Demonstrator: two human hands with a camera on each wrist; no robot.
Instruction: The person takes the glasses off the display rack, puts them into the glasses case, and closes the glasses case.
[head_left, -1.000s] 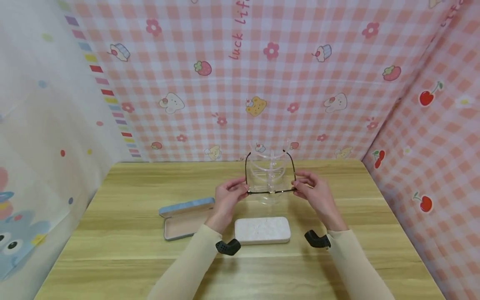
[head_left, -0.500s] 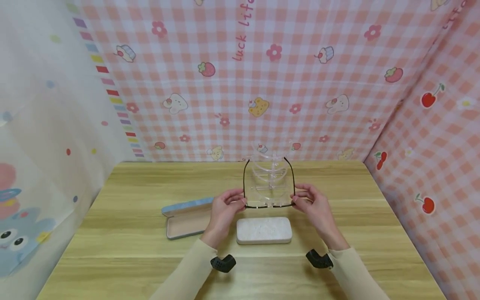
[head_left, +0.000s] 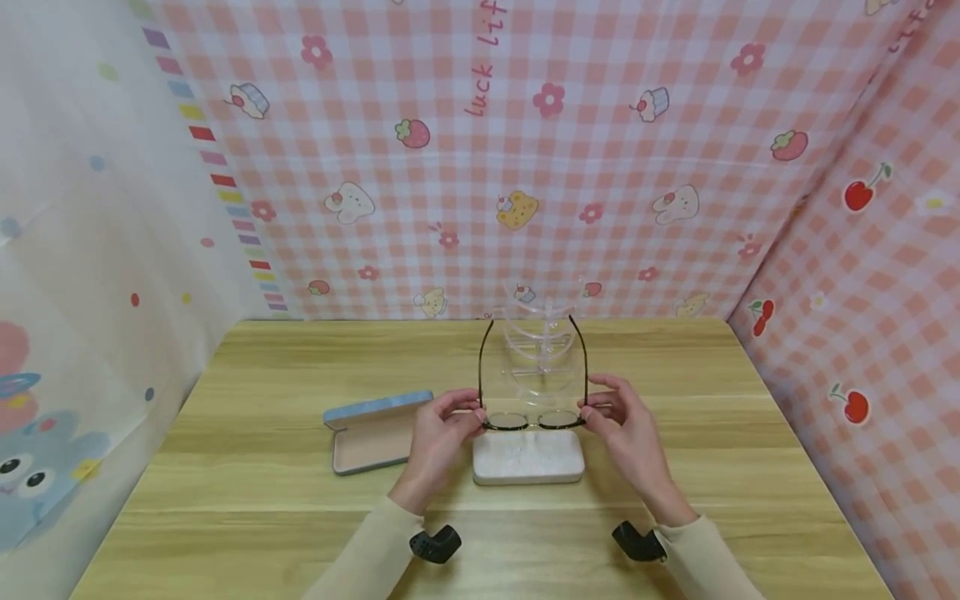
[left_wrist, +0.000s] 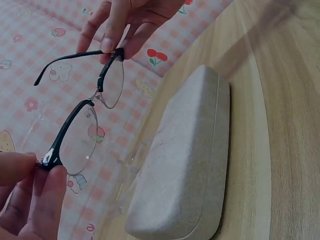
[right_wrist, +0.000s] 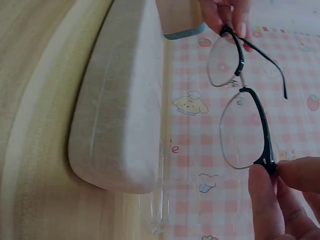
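Observation:
A pair of eyeglasses [head_left: 560, 418] with dark upper rims and clear lenses is held up between both hands, temples unfolded and pointing toward the back wall. My left hand [head_left: 442, 433] pinches the left hinge corner between thumb and fingers, as the left wrist view shows up close. At the opposite hinge, my right hand [head_left: 622, 429] pinches the frame the same way. Just below and nearer me lies a closed white glasses case [head_left: 528, 460], apart from the eyeglasses. Behind them stands a clear plastic display stand [head_left: 545, 350], partly seen through the lenses in the wrist views.
Left of the white case, an open glasses case [head_left: 371, 446] with a blue lid lies on the wooden table [head_left: 247, 467], partly behind the left hand. A pink checked cloth wall [head_left: 450, 167] rises behind the table, with printed cloth on both sides.
Both hands have drawn the eyeglasses toward me, away from the stand and to the near side, by the white case. The lenses have tilted so they show more from above.

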